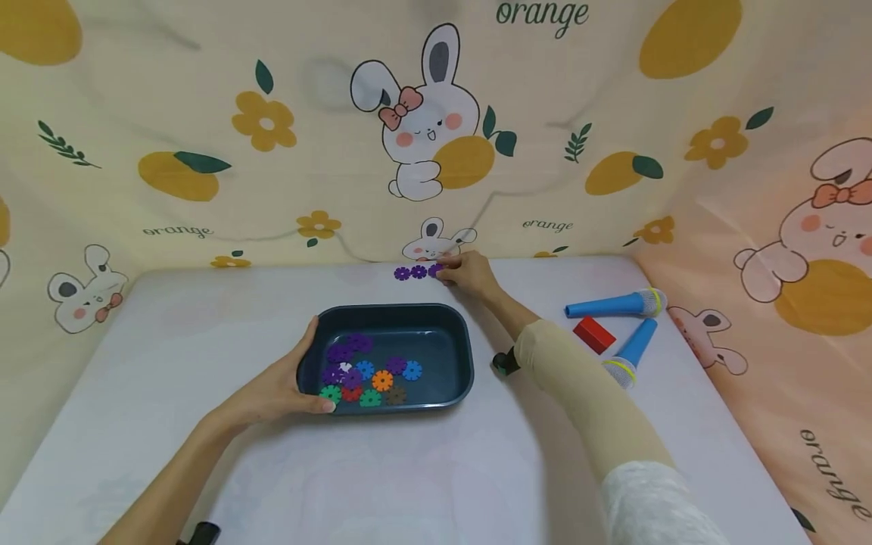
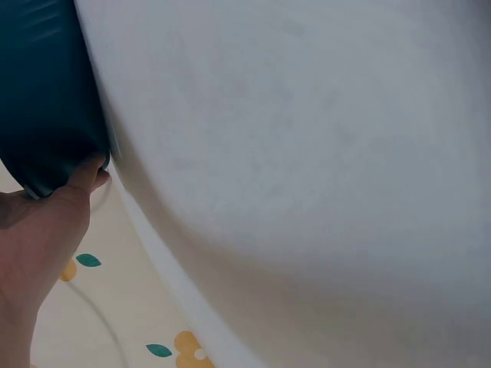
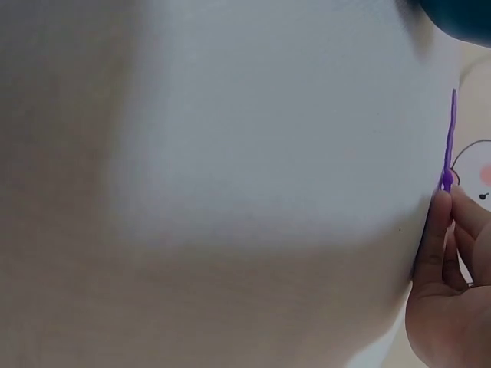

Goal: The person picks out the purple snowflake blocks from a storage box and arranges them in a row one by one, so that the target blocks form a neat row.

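Observation:
In the head view, my left hand (image 1: 272, 387) grips the left end of a dark blue tray (image 1: 439, 359), its thumb at the near corner. Purple, blue, green, red, orange, white and brown snowflake discs (image 1: 382, 380) lie loose inside, mostly toward the left and front. Beyond the tray, near the far table edge, my right hand (image 1: 471, 275) pinches a purple snowflake disc (image 1: 434, 270) at the right end of a short purple row (image 1: 410, 272). The right wrist view shows the purple discs (image 3: 450, 130) edge-on at the fingertips.
Two blue toy microphones (image 1: 609, 305) with silvery heads lie at the right of the white table (image 1: 436, 477). Between them is a red block (image 1: 594, 334). A patterned cloth (image 1: 286, 182) hangs behind the far edge and along the right side.

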### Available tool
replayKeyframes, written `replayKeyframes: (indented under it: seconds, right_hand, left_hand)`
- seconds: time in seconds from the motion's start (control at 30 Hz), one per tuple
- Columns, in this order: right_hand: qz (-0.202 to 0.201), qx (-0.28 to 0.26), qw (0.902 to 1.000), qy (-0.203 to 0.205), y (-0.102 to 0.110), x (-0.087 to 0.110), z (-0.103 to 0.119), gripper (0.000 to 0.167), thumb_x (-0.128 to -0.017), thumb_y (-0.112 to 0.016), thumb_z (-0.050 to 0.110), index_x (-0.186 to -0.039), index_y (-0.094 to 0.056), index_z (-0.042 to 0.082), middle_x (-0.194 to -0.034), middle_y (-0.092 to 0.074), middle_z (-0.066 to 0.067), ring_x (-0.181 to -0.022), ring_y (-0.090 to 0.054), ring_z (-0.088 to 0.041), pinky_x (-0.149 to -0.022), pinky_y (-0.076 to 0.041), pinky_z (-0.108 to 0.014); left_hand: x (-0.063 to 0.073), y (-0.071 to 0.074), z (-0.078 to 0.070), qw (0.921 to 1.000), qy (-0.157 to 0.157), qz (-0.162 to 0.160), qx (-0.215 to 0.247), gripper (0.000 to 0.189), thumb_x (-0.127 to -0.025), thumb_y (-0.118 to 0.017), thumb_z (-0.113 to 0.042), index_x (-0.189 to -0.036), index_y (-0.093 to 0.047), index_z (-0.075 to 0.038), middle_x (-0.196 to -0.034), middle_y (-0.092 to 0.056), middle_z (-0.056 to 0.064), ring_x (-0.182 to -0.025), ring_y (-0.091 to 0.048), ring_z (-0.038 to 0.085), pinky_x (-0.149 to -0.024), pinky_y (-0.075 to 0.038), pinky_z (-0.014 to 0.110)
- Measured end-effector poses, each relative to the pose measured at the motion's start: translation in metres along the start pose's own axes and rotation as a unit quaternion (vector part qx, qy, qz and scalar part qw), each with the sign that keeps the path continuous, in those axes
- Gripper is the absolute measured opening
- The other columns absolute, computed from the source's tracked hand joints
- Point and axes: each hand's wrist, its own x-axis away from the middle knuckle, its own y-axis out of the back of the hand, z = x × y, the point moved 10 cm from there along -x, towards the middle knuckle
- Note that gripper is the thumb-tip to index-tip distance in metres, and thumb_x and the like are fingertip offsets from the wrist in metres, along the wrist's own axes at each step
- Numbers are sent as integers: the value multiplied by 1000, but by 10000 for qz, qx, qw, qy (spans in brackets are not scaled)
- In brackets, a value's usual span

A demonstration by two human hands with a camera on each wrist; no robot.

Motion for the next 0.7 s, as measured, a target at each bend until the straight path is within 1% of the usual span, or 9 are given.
replayKeyframes:
  seconds: [0.1, 0.2, 0.27, 0.4, 0.47, 0.6, 0.7]
  right_hand:
    - [64, -214, 9997, -93, -1, 0, -1, 31, -89, -77, 18, -118, -74, 9, -113, -72, -11, -79, -66, -13, -66, -48, -18]
    - [179, -445, 9986, -217, -3, 1, -1, 31, -90, -76, 16, -120, -73, 9, -101, -71, -11, -70, -67, -10, -61, -49, -15]
    - [226, -476, 9982, -275, -4, 1, -1, 31, -90, -76, 15, -119, -73, 8, -97, -71, -11, -67, -66, -9, -59, -48, -14]
    - [298, -566, 9972, -380, -4, 2, -2, 32, -89, -76, 13, -120, -73, 6, -102, -71, -10, -65, -65, -9, -57, -46, -15]
    - [326, -600, 9969, -396, -3, 3, -3, 33, -89, -76, 14, -121, -72, 6, -105, -71, -10, -66, -66, -10, -58, -46, -15]
    - [298, -519, 9976, -354, 0, 5, -4, 33, -91, -74, 18, -122, -72, 11, -98, -73, -10, -70, -64, -11, -61, -46, -18]
    - [274, -655, 9972, -228, 4, 8, -1, 32, -91, -74, 18, -122, -73, 11, -95, -74, -10, -74, -65, -14, -66, -50, -20]
  left_hand:
    - [0, 0, -2, 10000, -51, -4, -44, 136, -72, -90, -26, -159, 14, -21, -165, 3, 20, -148, -5, 48, -112, -12, 70]
    - [1, 1, -4, 9999, -95, -15, -73, 137, -71, -91, -25, -158, 15, -20, -165, 3, 21, -147, -6, 49, -111, -13, 70]
    - [1, 1, -5, 10000, -83, -1, -36, 137, -71, -91, -25, -158, 15, -22, -165, 3, 20, -147, -5, 49, -111, -12, 70]
    - [1, -1, -4, 10000, -10, 16, 31, 136, -72, -90, -26, -158, 14, -24, -165, 3, 18, -148, -5, 47, -112, -12, 69]
    - [1, -1, -3, 10000, -15, 18, 20, 136, -72, -90, -26, -159, 14, -23, -165, 3, 18, -148, -5, 47, -112, -12, 69]
    - [-1, 0, -4, 9999, -106, 25, -46, 137, -71, -91, -25, -158, 15, -21, -165, 3, 21, -147, -7, 49, -111, -13, 70]
    - [-2, 0, -4, 9998, -137, 44, -109, 138, -71, -91, -26, -158, 16, -21, -165, 2, 21, -147, -9, 50, -111, -14, 70]
